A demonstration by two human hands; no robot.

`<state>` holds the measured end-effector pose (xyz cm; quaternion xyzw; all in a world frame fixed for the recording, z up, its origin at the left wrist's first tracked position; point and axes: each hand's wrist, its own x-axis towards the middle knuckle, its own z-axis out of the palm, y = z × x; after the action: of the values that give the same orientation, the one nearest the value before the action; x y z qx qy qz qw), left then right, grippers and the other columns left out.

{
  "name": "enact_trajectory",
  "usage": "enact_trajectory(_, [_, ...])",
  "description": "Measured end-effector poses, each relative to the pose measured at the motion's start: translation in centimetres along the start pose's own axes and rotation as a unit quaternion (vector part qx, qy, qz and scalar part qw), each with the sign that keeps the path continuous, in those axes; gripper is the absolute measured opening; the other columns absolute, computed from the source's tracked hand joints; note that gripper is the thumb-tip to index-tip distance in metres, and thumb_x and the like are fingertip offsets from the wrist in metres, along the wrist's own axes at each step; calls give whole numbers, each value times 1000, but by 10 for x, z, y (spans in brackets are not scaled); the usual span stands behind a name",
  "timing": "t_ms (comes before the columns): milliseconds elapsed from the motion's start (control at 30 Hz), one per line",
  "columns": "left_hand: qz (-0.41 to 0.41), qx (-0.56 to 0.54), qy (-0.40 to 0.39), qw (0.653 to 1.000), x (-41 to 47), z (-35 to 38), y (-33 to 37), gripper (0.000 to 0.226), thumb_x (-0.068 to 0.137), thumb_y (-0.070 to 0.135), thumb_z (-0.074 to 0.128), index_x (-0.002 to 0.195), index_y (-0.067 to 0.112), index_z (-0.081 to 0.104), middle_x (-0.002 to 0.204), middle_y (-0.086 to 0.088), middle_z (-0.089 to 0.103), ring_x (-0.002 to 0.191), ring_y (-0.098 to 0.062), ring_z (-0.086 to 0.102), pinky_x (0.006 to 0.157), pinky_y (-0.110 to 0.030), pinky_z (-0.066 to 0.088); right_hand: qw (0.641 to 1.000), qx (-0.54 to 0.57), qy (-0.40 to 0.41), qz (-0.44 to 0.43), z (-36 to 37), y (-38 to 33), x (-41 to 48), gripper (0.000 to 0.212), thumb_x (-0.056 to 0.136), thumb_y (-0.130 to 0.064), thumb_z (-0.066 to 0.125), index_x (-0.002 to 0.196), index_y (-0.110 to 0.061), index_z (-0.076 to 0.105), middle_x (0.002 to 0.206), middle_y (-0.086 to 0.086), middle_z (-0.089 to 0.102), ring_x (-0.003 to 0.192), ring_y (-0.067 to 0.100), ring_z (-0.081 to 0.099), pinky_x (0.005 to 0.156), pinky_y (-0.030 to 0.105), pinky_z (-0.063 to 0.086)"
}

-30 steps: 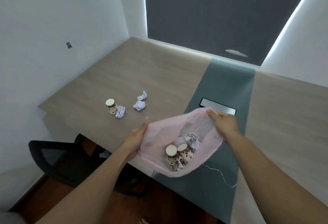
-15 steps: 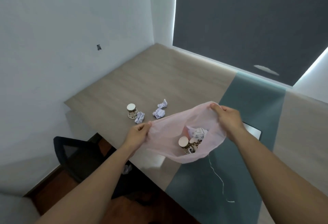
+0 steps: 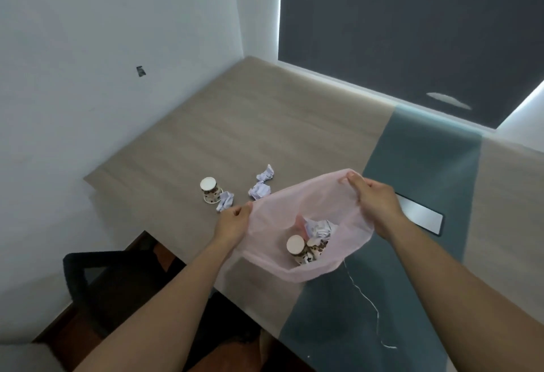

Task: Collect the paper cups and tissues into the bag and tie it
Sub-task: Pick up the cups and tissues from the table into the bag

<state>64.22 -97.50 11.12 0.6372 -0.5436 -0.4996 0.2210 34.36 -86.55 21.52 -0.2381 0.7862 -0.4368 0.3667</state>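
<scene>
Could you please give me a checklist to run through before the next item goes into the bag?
1. Bag mouth open: ok. The left hand and right hand grip opposite sides of the pink bag at its rim.
2. Load settled: ok. The bagged cups and bagged tissue lie at its bottom.
3. Everything collected: not ok. One paper cup, the tissue beside it and two further tissues lie on the table.
4. A hand free for picking: not ok. Both hold the bag.
5. Tie ready: cannot tell. A white string lies by the bag; whether it is attached is unclear.
</scene>
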Motion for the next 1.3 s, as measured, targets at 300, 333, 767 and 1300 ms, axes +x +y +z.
enact_trajectory(300, [-49, 157, -107, 980, 116, 40, -5, 33, 98, 29, 54, 89, 3, 72, 109, -20, 77, 109, -36, 72, 80, -36, 50, 999, -28, 21, 40, 43, -6, 37, 36, 104, -52, 68, 98, -18, 81, 76, -2, 73, 64, 14, 60, 55, 27, 44])
enact_trajectory(333, [-38, 177, -107, 978, 128, 44, -2, 31, 99, 28, 56, 93, 3, 72, 112, -22, 76, 111, -38, 72, 79, -35, 48, 998, -23, 26, 48, 48, -6, 39, 36, 103, -52, 69, 95, -19, 81, 68, -6, 70, 60, 12, 57, 52, 25, 42])
enact_trajectory(767, [71, 359, -151, 919, 213, 84, -54, 57, 83, 41, 70, 136, 21, 60, 130, -17, 55, 116, -44, 59, 94, -47, 53, 994, -18, 41, 96, 57, 8, 59, 32, 99, -53, 70, 97, -25, 85, 62, -6, 54, 57, 13, 45, 51, 25, 37])
enact_trajectory(1300, [-37, -305, -510, 803, 137, 18, 98, 35, 98, 18, 70, 131, 28, 73, 130, -6, 72, 109, -22, 74, 87, -38, 63, 988, 44, 68, 130, 82, 16, 71, 30, 96, -51, 74, 95, -24, 86, 69, -8, 73, 69, 15, 63, 64, 28, 48])
